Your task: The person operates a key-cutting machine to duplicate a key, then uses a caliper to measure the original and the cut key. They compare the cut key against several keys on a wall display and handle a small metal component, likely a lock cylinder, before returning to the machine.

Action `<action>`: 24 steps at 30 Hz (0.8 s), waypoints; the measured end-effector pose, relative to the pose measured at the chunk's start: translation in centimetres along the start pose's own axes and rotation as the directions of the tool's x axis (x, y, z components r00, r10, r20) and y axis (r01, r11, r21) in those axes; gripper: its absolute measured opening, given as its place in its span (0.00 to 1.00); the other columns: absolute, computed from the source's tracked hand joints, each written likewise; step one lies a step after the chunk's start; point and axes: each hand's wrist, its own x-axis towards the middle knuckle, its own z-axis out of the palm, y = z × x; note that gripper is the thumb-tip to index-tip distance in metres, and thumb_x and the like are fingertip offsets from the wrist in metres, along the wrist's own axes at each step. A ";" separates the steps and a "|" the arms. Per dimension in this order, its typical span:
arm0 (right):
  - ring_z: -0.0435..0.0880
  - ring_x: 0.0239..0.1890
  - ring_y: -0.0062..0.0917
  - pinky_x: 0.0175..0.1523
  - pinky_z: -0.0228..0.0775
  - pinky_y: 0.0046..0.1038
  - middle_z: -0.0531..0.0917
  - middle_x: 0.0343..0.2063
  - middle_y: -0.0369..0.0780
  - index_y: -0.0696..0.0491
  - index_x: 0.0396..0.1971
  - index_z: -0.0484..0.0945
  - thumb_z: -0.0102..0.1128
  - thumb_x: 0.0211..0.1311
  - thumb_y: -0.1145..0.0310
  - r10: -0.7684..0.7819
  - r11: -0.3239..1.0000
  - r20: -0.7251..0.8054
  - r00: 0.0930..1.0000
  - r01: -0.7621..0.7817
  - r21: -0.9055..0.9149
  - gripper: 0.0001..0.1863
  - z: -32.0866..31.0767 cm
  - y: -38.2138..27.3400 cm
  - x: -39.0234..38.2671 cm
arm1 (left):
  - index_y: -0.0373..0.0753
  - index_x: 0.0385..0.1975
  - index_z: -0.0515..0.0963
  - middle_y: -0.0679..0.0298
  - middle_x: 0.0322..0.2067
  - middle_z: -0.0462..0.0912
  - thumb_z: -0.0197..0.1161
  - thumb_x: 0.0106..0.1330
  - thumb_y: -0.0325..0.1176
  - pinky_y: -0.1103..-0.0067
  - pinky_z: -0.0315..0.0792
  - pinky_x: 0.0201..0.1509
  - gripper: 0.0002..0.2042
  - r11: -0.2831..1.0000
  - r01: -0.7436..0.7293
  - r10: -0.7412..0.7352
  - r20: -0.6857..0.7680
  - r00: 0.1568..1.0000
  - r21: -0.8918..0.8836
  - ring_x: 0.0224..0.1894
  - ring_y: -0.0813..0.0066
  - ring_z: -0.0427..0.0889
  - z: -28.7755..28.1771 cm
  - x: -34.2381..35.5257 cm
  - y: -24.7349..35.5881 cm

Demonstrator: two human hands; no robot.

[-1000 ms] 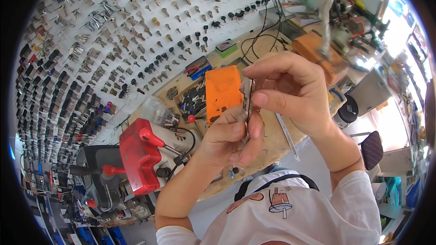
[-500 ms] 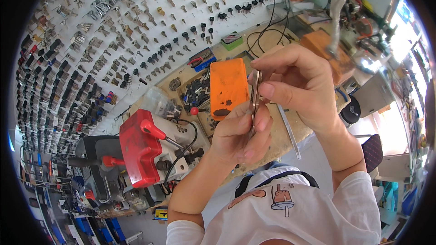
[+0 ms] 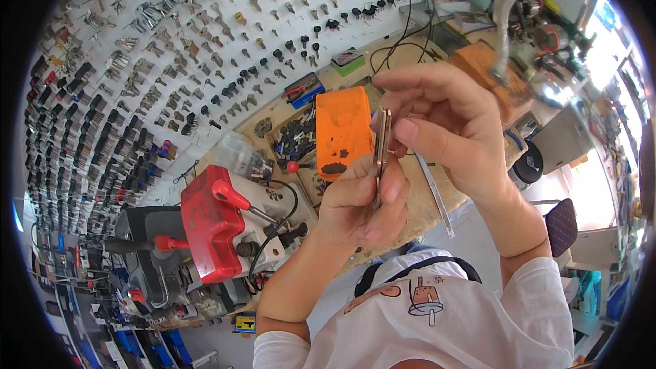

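Head view: we saw thin metal pieces (image 3: 382, 142), apparently keys, held above the bench (image 3: 420, 213), their lower end pinched in the left hand (image 3: 362, 201). The right hand (image 3: 454, 130) was half open beside their top; any contact we could not tell. We judged the step an alignment, calling next for a steady left pinch. Half a second earlier, the right forefinger (image 3: 410, 77) had sat closer to the top.

Silvery metal piece (image 3: 384, 138), black-blotched orange block (image 3: 342, 126), seemingly diamond-patterned dark seat (image 3: 561, 227)
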 end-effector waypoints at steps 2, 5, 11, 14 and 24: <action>0.75 0.30 0.19 0.35 0.68 0.18 0.75 0.33 0.42 0.65 0.40 0.69 0.54 0.49 0.79 0.019 0.999 0.004 1.000 -0.019 0.035 0.16 0.1 -0.1 -0.1 | 0.33 0.30 0.68 0.60 0.12 0.68 0.51 0.60 0.36 0.83 0.55 0.09 0.10 1.000 0.015 -0.015 -0.003 1.000 -0.008 0.07 0.77 0.62 0.1 -0.1 0.0; 0.75 0.32 0.18 0.36 0.68 0.18 0.76 0.32 0.42 0.65 0.42 0.68 0.56 0.47 0.80 0.008 1.000 0.039 0.999 -0.007 -0.019 0.18 0.0 -0.2 -0.2 | 0.33 0.28 0.68 0.60 0.11 0.68 0.52 0.59 0.36 0.83 0.56 0.10 0.11 0.999 0.031 -0.031 -0.001 1.000 -0.012 0.08 0.77 0.63 -0.1 -0.1 0.0; 0.75 0.33 0.19 0.38 0.68 0.19 0.75 0.32 0.41 0.65 0.41 0.68 0.57 0.45 0.83 -0.020 0.993 0.050 0.999 0.026 -0.115 0.19 0.3 -0.6 -0.6 | 0.32 0.28 0.70 0.61 0.12 0.70 0.54 0.57 0.34 0.83 0.58 0.10 0.10 0.999 0.035 -0.034 0.080 0.996 -0.015 0.09 0.76 0.67 -0.5 -0.1 -0.1; 0.76 0.34 0.20 0.38 0.69 0.20 0.75 0.34 0.41 0.64 0.40 0.69 0.57 0.43 0.84 -0.061 0.986 0.084 0.995 0.073 -0.149 0.19 0.5 -0.6 -0.9 | 0.31 0.32 0.70 0.60 0.16 0.72 0.55 0.56 0.32 0.82 0.59 0.10 0.10 0.998 0.056 -0.052 0.141 0.989 -0.024 0.09 0.75 0.68 -1.1 -0.3 -0.1; 0.75 0.34 0.22 0.39 0.69 0.21 0.74 0.36 0.43 0.63 0.38 0.71 0.57 0.42 0.86 -0.134 0.964 0.112 0.985 0.156 -0.215 0.18 0.2 -0.6 -1.2 | 0.30 0.33 0.71 0.60 0.19 0.73 0.57 0.54 0.32 0.81 0.61 0.09 0.12 0.996 0.068 -0.070 -0.027 0.997 -0.064 0.09 0.73 0.68 -1.6 -1.3 -0.8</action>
